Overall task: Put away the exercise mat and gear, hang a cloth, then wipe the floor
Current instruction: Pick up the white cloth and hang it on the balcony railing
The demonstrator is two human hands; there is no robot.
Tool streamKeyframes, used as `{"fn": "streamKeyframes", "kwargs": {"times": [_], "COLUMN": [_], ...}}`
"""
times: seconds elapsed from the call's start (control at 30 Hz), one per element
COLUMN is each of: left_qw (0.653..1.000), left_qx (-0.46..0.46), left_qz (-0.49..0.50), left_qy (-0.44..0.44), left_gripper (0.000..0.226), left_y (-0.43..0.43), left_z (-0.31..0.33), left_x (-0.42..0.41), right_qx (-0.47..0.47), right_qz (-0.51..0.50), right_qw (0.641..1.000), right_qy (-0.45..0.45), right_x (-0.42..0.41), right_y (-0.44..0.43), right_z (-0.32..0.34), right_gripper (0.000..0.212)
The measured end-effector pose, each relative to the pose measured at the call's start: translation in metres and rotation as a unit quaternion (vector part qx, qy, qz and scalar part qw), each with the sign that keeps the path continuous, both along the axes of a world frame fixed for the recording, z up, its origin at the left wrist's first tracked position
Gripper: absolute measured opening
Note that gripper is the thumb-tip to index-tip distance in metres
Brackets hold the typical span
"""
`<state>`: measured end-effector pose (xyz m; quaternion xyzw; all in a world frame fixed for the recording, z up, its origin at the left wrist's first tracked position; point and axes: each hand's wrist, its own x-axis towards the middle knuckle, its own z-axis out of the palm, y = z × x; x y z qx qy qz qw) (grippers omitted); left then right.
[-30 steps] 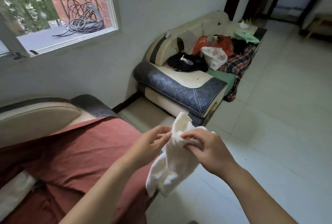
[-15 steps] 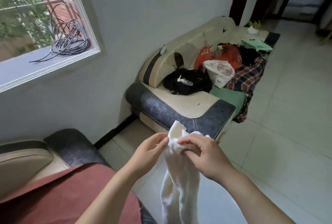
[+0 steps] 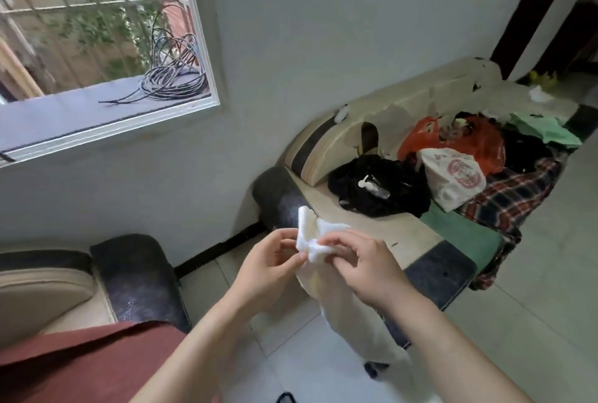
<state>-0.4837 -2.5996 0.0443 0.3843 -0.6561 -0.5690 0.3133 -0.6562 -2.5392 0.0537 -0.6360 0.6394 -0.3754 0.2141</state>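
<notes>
While both hands are raised in front of the person, a white cloth (image 3: 309,232) sits bunched between them.

Left hand (image 3: 270,268): fingers curled, thumb and fingertips pinching the left side of the bunched top. Right hand (image 3: 367,268): fingers likewise curled, pinching the right side of the same bunch, back of the hand facing up. The two hands are close together, with only the cloth between them.

Cloth: a short fold stands up above the fingers. The rest hangs down under the right wrist and forearm, over the pale tiled floor (image 3: 534,321). The lower end is blurred, so I cannot tell whether it reaches the tiles.

Surroundings: just behind the hands, a cream sofa (image 3: 388,234) with dark ends stands along the grey wall. On its seat lies a black garment (image 3: 398,202) with a small clear pump bottle (image 3: 372,184) on top. Just beside that is a white plastic bag (image 3: 453,177) with red print, an orange bag (image 3: 482,143) behind it. A plaid cloth (image 3: 517,198) drapes over the seat front, and a green cloth (image 3: 543,130) lies at the far end.

Near left: a second sofa's dark armrest (image 3: 136,276), with a reddish-brown cover (image 3: 81,367) beside it.

Upper left: a barred window (image 3: 81,30), with a coil of dark cable (image 3: 174,80) on its sill.
</notes>
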Motion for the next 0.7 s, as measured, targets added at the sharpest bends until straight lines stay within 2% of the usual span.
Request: {"fn": "streamKeyframes", "kwargs": {"times": [0.3, 0.47, 0.7], "left_qw": [0.996, 0.990, 0.977], "left_qx": [-0.023, -0.064, -0.080], "left_qz": [0.090, 0.118, 0.181], "left_qy": [0.002, -0.043, -0.072], "left_gripper": [0.022, 0.020, 0.024], "left_y": [-0.173, -0.286, -0.414], "left_z": [0.023, 0.050, 0.065], "left_x": [0.030, 0.068, 0.108], "right_qx": [-0.034, -0.063, -0.094], "right_qz": [0.076, 0.122, 0.153], "right_qw": [0.996, 0.990, 0.979], "right_qy": [-0.027, -0.024, -0.092], "right_x": [0.021, 0.048, 0.074], "right_y": [-0.206, -0.332, -0.477], "right_z": [0.010, 0.034, 0.069], "right_gripper": [0.030, 0.031, 0.025]}}
